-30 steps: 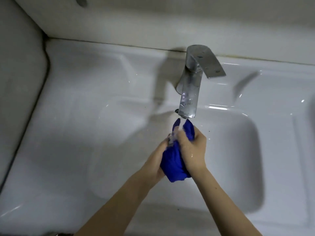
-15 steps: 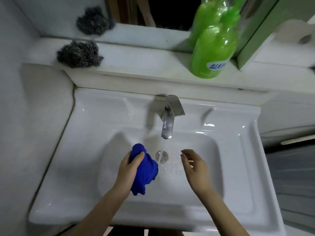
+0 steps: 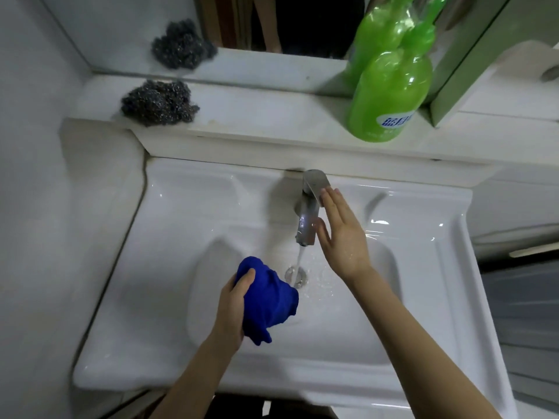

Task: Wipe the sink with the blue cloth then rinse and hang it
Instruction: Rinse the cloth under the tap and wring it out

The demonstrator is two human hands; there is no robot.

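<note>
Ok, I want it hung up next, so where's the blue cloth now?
The blue cloth is bunched in the left hand over the sink basin, left of the drain.

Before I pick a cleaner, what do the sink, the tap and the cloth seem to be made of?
Sink: likely glazed white ceramic, glossy with sharp highlights. Tap: metal, probably chrome or brushed steel, grey and reflective. Blue cloth: soft fabric, maybe microfibre, matte and bunched in the left hand.
</note>
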